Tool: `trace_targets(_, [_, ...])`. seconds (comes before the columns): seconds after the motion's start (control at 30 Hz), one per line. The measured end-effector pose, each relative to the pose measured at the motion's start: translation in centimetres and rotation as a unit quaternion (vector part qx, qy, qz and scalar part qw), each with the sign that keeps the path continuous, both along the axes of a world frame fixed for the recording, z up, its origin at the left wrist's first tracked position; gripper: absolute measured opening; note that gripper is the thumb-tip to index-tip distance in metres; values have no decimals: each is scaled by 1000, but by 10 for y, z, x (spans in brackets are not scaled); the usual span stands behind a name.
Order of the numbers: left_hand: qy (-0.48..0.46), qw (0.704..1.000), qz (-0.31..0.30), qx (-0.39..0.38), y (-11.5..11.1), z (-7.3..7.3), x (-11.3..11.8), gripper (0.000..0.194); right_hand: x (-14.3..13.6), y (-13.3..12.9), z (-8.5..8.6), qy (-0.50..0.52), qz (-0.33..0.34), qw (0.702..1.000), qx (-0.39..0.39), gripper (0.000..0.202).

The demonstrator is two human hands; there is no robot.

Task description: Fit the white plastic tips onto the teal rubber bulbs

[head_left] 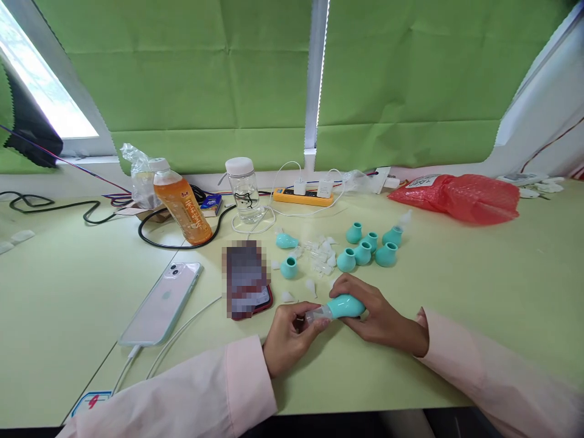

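Between my two hands lies a teal squeeze bulb (347,305) with a clear plastic tube (318,314) joined at its left end. My right hand (375,313) is closed around the bulb from the right. With its fingertips, my left hand (292,336) pinches the clear tube. Past my hands a loose heap of small clear tubes (322,255) and whitish tips covers the tabletop. Several teal bulbs (363,253) stand mouth up to its right, one with a clear piece in its mouth. Two more, one upright bulb (289,267) and one lying bulb (286,241), are left of the heap.
A phone (249,286) with a blurred screen lies left of the parts; a second phone (162,304) charges face down. Behind are an orange drink bottle (182,207), a clear bottle (246,194), a power strip (303,196) with cables, and a red plastic bag (460,198).
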State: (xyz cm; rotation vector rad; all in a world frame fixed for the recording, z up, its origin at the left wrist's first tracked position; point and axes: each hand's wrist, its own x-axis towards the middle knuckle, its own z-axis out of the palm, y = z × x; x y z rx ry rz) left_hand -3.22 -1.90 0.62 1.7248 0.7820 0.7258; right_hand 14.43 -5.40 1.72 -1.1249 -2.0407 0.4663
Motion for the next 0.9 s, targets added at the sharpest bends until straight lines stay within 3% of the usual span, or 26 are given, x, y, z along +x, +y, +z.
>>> trace_targets(0.1, [13,999,6,46,-2,-2,0,28,-2,0,-3,6,-1,1000,16,26])
trace_targets(0.2, [38,988,17,150,-5,-4,-2,25,-5,0,-5,25,-11,1000,-3,26])
trace_targets(0.33, [57,951,32,302,-7,-5,-4,24,-11,1,-10,55,-40,997,-25,26])
trace_targets(0.53, [106,884,-22,454,2,-3,-4,26,-13,1,-7,69,-64,993,-74,29])
trace_targets(0.77, [133,858,-41,495,5,6,-4,28,-15,-3,6,123,-58,981,-141,27])
trace_targets(0.83, [128,871,-47,472,6,9,-5,28,-16,-4,9,126,-51,979,-150,27])
trace_targets(0.9, [99,910,-43,401,8,11,-5,26,-16,-6,12,127,-42,979,-155,27])
